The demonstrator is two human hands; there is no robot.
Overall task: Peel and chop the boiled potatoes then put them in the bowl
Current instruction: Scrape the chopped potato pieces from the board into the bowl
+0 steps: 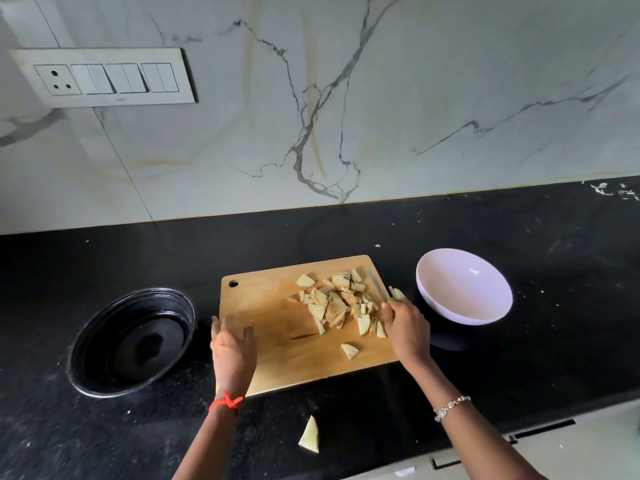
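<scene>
- Looking down from the head camera, I see a wooden board (277, 341) in the middle of the black tabletop (519, 358).
- Chopped potato pieces (337, 303) lie heaped toward the board's 2 o'clock corner; one piece (349, 350) sits apart at the heap's 6 o'clock.
- My right hand (407, 329) is at the board's 3 o'clock edge, fingers closed around a knife (377, 285) whose blurred blade points toward 12 and touches the heap.
- My left hand (232, 348) is over the board's 8 o'clock corner, fingers apart and gripping nothing; I cannot tell whether it touches the wood.
- A white bowl (464, 287) stands just beside the board at 3 o'clock, with no potato in it.
- A black pan (133, 341) sits at the board's 9 o'clock.
- One stray wedge (309, 436) lies on the tabletop at the board's 6 o'clock.
</scene>
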